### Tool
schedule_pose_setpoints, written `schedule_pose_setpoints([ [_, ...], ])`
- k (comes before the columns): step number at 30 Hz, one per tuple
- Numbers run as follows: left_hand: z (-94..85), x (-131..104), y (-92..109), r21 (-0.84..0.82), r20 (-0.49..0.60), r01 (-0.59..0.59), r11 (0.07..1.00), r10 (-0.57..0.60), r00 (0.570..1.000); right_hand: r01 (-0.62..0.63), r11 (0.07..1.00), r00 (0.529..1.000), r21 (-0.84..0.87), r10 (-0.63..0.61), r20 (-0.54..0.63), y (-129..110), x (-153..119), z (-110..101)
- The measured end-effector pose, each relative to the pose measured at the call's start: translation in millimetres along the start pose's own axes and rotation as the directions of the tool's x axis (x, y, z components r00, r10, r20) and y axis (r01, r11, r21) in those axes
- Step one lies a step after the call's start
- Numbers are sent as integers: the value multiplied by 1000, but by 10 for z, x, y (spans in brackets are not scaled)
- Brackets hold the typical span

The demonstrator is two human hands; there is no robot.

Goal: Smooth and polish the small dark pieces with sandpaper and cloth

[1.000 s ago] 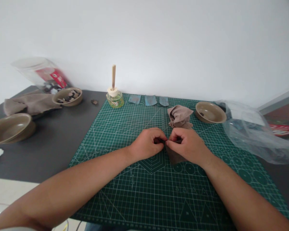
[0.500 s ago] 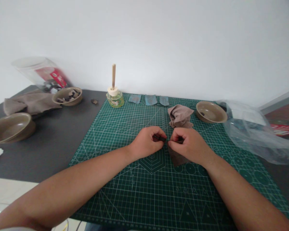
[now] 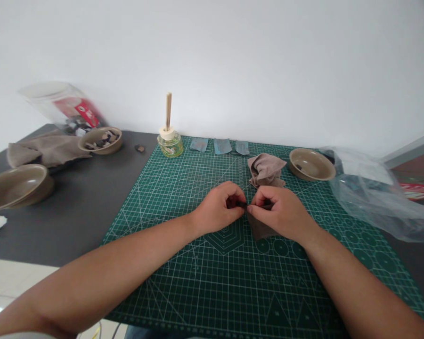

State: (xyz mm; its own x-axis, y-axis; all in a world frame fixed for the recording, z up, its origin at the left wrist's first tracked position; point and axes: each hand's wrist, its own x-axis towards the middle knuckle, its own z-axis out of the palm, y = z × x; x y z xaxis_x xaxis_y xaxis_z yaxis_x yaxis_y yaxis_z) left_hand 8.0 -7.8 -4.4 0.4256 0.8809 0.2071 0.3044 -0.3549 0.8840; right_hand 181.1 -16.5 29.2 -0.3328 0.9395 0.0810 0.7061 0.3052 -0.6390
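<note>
Your left hand [image 3: 221, 208] pinches a small dark piece [image 3: 240, 204] between thumb and fingers. Your right hand [image 3: 281, 211] pinches a brown cloth [image 3: 259, 230], and its fingertips come right up to the piece. The piece is between your two hands, over the green cutting mat [image 3: 183, 197]. Your work on it looks not done yet, as both hands are busy there.

Lots of dark and pale bits [image 3: 109, 137] sit in the small left bowl [image 3: 108, 150]. One more bit [image 3: 139, 148] lies beside that bowl on the gray surface [image 3: 88, 207]. The right bowl [image 3: 318, 170] has a tiny dark bit [image 3: 298, 167] in it. I cannot tell which bits are done. A crumpled cloth [image 3: 266, 168] lies just past your right hand.
</note>
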Motion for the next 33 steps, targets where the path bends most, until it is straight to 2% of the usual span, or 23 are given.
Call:
schedule_pose_setpoints([
  [5, 1, -7, -1, 33, 29, -24, 999, 23, 999, 9, 1000, 1000, 5, -9, 2, -3, 5, 14],
  [9, 5, -7, -15, -1, 47, -58, 998, 58, 997, 7, 1000, 1000, 2, -7, 7, -5, 6, 24],
  [14, 10, -1, -32, -21, 30, -106, 994, 106, 994, 12, 1000, 1000, 19, -12, -1, -14, 4, 25],
  [25, 4, 1, -37, -65, 3, -24, 998, 24, 1000, 20, 1000, 1000, 21, -20, -1, -11, 2, 5],
  [33, 22, -17, -4, -29, 79, -16, 999, 18, 997, 6, 1000, 1000, 23, -6, 19, -4, 5, 21],
])
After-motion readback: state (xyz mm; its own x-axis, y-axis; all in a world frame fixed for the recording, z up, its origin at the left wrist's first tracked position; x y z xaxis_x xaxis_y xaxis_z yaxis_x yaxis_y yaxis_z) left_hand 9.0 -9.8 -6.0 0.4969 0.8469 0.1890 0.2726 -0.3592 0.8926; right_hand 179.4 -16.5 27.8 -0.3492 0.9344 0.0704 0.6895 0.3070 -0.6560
